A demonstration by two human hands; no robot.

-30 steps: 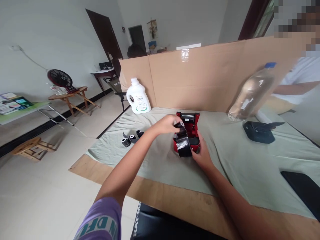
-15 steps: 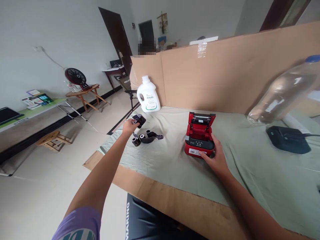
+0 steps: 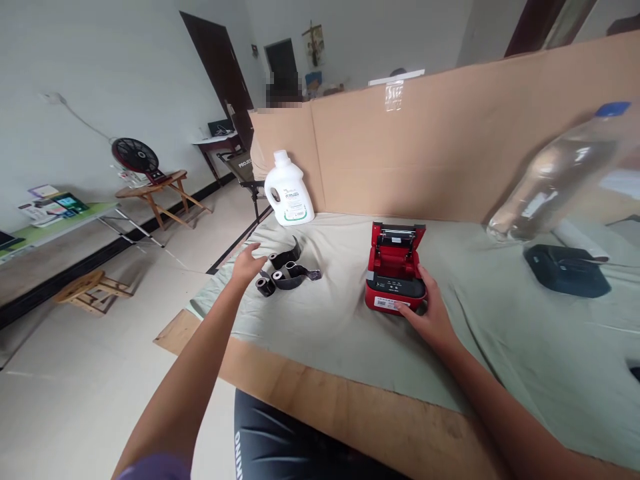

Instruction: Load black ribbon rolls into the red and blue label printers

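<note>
A small red and black printer stands on the cloth-covered table with its lid raised. My right hand grips its right side, the thumb on the front by the white label. Several black ribbon rolls with loose strips lie in a cluster left of the printer. My left hand is just left of these rolls, thumb and forefinger apart, nothing between them.
A white jug stands behind the rolls, against a cardboard screen. On the right are a clear plastic bottle with a blue cap and a black device. The table's wooden edge runs in front.
My left hand has let go of a black roll, which now lies with the others, and has drawn back slightly left. My right hand still holds the printer. The view has shifted a little.
</note>
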